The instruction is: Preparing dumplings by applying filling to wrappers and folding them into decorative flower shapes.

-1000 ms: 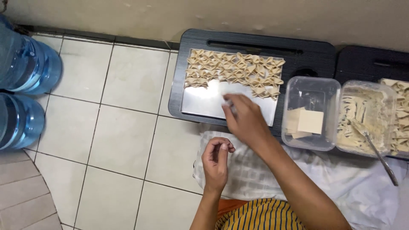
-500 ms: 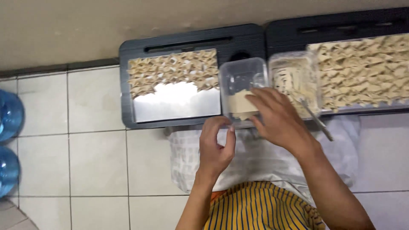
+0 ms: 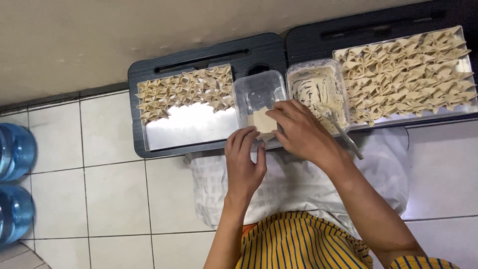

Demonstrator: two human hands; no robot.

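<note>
My right hand (image 3: pixel 301 132) pinches a square pale dumpling wrapper (image 3: pixel 262 121) at the near edge of a clear plastic tub (image 3: pixel 257 92). My left hand (image 3: pixel 244 159) hovers just below it, fingers curled and apart, fingertips close to the wrapper. Beside the tub on the right stands a second clear tub of filling (image 3: pixel 318 89) with a metal spoon (image 3: pixel 343 133) leaning out of it. A metal tray (image 3: pixel 189 129) on the left carries rows of folded dumplings (image 3: pixel 184 89). Another tray (image 3: pixel 465 60) on the right is nearly covered with folded dumplings (image 3: pixel 408 69).
Both trays rest on black low tables (image 3: pixel 259 47) against a beige wall. A white cloth (image 3: pixel 298 184) lies over my lap, above a yellow striped garment (image 3: pixel 294 241). Blue water bottles (image 3: pixel 15 149) stand at the left on the white tiled floor (image 3: pixel 109 199).
My right hand left the left tray, reached the wrapper tub and lifted a wrapper. My left hand rose toward it. The view swung right, so the right tray shows in full.
</note>
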